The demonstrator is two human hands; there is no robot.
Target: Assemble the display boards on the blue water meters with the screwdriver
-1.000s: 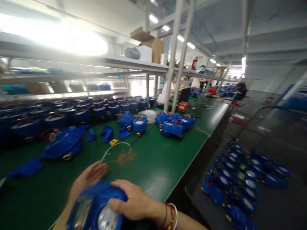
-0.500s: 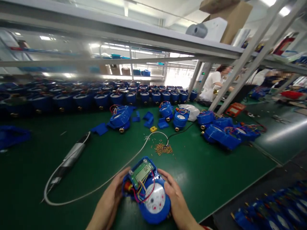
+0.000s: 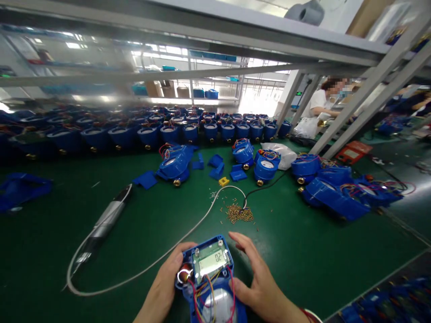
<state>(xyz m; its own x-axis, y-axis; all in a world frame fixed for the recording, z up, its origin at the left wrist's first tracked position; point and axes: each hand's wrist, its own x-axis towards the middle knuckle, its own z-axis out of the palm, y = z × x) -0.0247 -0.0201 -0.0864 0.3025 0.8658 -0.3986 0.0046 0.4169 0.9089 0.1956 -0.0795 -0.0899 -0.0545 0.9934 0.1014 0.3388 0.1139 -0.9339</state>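
Observation:
My left hand (image 3: 166, 278) grips the left side of a blue water meter (image 3: 218, 287) with its electronics uncovered. Its green circuit board carries a lit display (image 3: 213, 264), and red, yellow and other wires loop over the clear round dial below. A round orange-brown part sits at its left corner. On the meter's right, my right hand (image 3: 256, 273) is spread, its thumb at the casing edge and its fingers stretched out beyond it. The meter's lower end is cut off by the frame. Beyond it lies a pile of small brass screws (image 3: 239, 213).
An electric screwdriver (image 3: 106, 220) with a pale cable lies left. Several blue meters (image 3: 266, 166) and blue plastic covers (image 3: 145, 179) stand mid-table, with a yellow piece (image 3: 223, 181) nearby. Rows of meters (image 3: 121, 134) line the back beneath a shelf (image 3: 202, 27). Another person (image 3: 319, 101) sits beyond the posts.
The meter has moved lower in view and tilted, and its display digits now show clearly. My right hand's fingers have come away from its side. The view has swung slightly left.

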